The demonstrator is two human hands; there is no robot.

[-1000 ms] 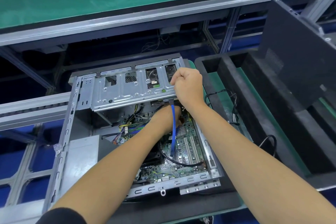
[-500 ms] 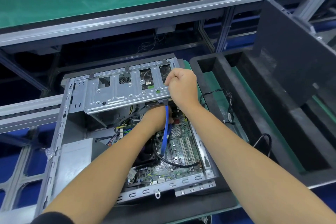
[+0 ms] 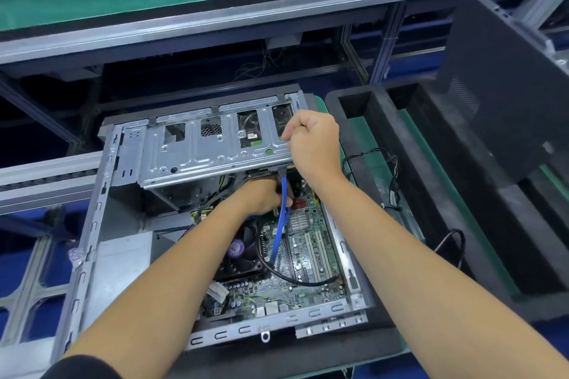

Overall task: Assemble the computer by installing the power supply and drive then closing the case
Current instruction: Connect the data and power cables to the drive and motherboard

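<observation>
Head view: one case (image 3: 92, 224); right hand (image 3: 314, 144) grips drive cage (image 3: 197, 151); left hand (image 3: 261, 197) pinches blue cable (image 3: 281, 224).

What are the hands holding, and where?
Right hand grips the drive cage at its right edge. Left hand holds the blue cable near its top.

Two hands worked in one open computer case (image 3: 92, 224): left hand (image 3: 261, 197), right hand (image 3: 314, 144). One blue cable (image 3: 281, 224), one drive cage (image 3: 215, 148), one side panel (image 3: 505, 86) far right.
</observation>
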